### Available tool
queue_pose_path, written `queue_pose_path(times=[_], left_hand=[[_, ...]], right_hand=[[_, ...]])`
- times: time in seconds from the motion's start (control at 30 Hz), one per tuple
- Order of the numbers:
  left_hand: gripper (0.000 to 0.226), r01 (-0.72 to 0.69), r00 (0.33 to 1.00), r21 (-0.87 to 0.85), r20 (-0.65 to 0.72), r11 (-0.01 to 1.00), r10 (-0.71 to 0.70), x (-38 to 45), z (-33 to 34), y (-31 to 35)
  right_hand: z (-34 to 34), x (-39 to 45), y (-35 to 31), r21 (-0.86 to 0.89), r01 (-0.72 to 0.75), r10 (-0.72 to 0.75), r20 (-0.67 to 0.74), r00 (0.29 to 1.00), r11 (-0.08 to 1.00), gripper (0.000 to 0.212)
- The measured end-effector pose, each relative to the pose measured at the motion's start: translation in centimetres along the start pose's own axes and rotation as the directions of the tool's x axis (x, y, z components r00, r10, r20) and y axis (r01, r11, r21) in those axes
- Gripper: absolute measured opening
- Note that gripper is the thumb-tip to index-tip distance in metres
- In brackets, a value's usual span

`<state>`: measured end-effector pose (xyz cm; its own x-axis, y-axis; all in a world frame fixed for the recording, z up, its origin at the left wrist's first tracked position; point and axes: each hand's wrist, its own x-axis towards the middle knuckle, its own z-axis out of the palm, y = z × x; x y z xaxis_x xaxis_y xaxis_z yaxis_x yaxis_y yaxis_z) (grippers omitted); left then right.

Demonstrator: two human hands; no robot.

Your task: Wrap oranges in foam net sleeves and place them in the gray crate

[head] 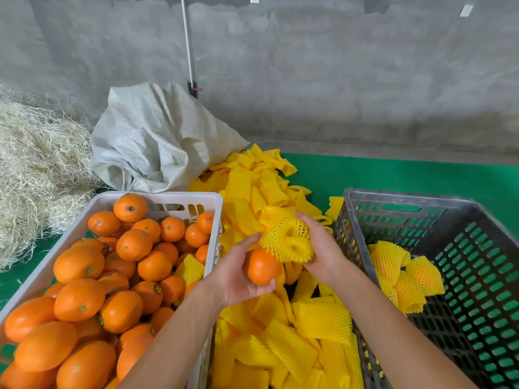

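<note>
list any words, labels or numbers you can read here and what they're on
No text is readable anywhere in this picture.
Small round stickers sit on a few oranges in the white crate, for example one orange: print too small and blurred to read.
The orange in the left hand, the foam net sleeve in the right hand, and the gray crate: no lettering visible.

Legible text: none | small round dark stickers on several oranges [156, 289] in the white crate [168, 197]: print too small to read | gray crate [398, 197]: no marking can be made out | woven sack [157, 136]: no print can be made out
</note>
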<state>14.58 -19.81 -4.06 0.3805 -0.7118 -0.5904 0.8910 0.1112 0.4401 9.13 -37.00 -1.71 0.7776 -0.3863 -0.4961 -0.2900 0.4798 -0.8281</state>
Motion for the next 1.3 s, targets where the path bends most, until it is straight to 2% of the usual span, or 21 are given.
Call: queue_pose_path(times=[0.03,0.07,0.1,0.13,0.2,0.27,0.37,0.47,0.53,0.6,0.67,0.73,0.87,0.97,1.07,1.17,1.23,1.3], left_hand=[[0.049,-0.096,0.994,-0.081,-0.061,0.992,0.091,0.2,-0.2,0.2],[0.046,-0.204,0.977,-0.148,-0.098,0.968,0.191,0.3,-0.3,0.5],[0.044,-0.304,0.952,-0.207,-0.104,0.930,0.288,0.3,-0.3,0.9],[0.043,-0.379,0.925,-0.267,-0.086,0.886,0.370,0.2,-0.4,1.2],[0.047,-0.439,0.889,-0.325,-0.019,0.838,0.458,0.0,-0.4,1.5],[0.062,-0.474,0.865,-0.213,0.069,0.854,0.497,-0.2,-0.2,1.2],[0.103,-0.522,0.850,0.084,0.132,0.849,0.510,-0.4,0.2,0.6],[0.119,-0.422,0.902,0.166,0.170,0.891,0.396,-0.5,0.4,0.0],[0.117,-0.380,0.919,0.192,0.187,0.905,0.347,-0.5,0.6,-0.2],[0.110,-0.360,0.928,0.187,0.175,0.914,0.329,-0.5,0.6,-0.4],[0.105,-0.385,0.922,0.242,0.141,0.890,0.361,-0.5,0.6,-0.3],[0.095,-0.445,0.894,0.345,0.116,0.826,0.433,-0.2,0.4,-0.3],[0.075,-0.492,0.850,0.466,0.074,0.736,0.522,0.2,0.3,-0.7],[0.084,-0.484,0.827,0.490,-0.017,0.725,0.563,0.2,0.6,-1.0],[0.084,-0.462,0.799,0.484,-0.136,0.743,0.585,0.3,1.0,-0.9],[0.090,-0.444,0.775,0.553,-0.158,0.705,0.611,0.5,1.1,-1.0],[0.082,-0.444,0.765,0.575,-0.156,0.687,0.625,0.7,1.1,-0.9],[0.068,-0.435,0.764,0.592,-0.157,0.678,0.626,1.0,0.9,-0.8]], right_hand=[[-0.2,0.2,0.0,0.000,0.047,-0.046,-0.136,0.990,0.999,0.054],[-0.4,0.3,0.0,-0.039,0.124,-0.130,-0.256,0.958,0.991,0.051],[-0.7,0.6,0.0,-0.117,0.220,-0.246,-0.318,0.915,0.968,0.042],[-0.8,0.6,0.1,-0.206,0.308,-0.361,-0.319,0.876,0.929,0.038],[-0.8,0.7,0.4,-0.343,0.441,-0.530,-0.235,0.815,0.829,0.046],[-0.6,0.8,1.0,-0.409,0.508,-0.604,-0.148,0.783,0.758,0.048],[0.0,0.7,1.4,-0.426,0.517,-0.597,-0.070,0.799,0.742,0.048],[0.6,0.3,1.6,-0.330,0.451,-0.478,-0.001,0.878,0.829,0.053],[1.2,0.2,1.8,-0.230,0.357,-0.363,0.016,0.931,0.905,0.048],[1.5,0.0,1.8,-0.152,0.297,-0.300,0.002,0.954,0.943,0.041],[1.5,0.1,1.7,-0.117,0.292,-0.292,0.014,0.956,0.949,0.044],[1.4,0.1,1.6,-0.191,0.347,-0.347,0.033,0.937,0.918,0.043],[1.3,0.1,2.0,-0.338,0.498,-0.521,0.024,0.853,0.799,0.053],[1.4,0.1,2.1,-0.392,0.580,-0.628,0.006,0.778,0.715,0.043],[1.7,-0.1,2.1,-0.452,0.618,-0.704,-0.030,0.710,0.643,0.043],[1.5,-0.3,2.1,-0.508,0.635,-0.747,-0.026,0.664,0.582,0.045],[1.3,-0.4,2.1,-0.592,0.645,-0.793,0.015,0.609,0.484,0.039],[1.2,-0.5,2.2,-0.677,0.666,-0.849,0.116,0.515,0.311,0.033]])
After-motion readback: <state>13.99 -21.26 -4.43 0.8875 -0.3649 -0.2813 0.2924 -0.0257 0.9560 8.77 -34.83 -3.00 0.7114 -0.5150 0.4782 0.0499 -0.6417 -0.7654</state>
